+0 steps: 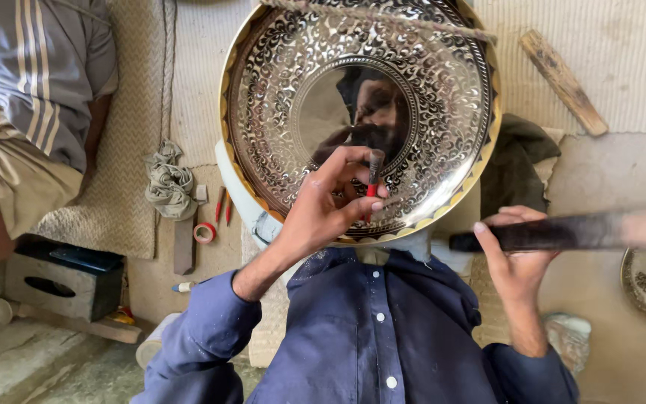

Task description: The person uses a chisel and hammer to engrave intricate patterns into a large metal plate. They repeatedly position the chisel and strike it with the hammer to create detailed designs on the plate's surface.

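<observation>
Fingers (pixel 353 187) pinch chisel (pixel 374 170) on engraved (mirror-bright) tray (pixel 443 90).

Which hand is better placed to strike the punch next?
Probably the right hand: it grips the dark hammer handle beside the engraved round metal tray, while the left hand steadies the thin punch.

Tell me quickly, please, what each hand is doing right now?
Left hand: closed on a small chisel, tip against the engraved metal plate.
Right hand: closed on a dark hammer handle.
</observation>
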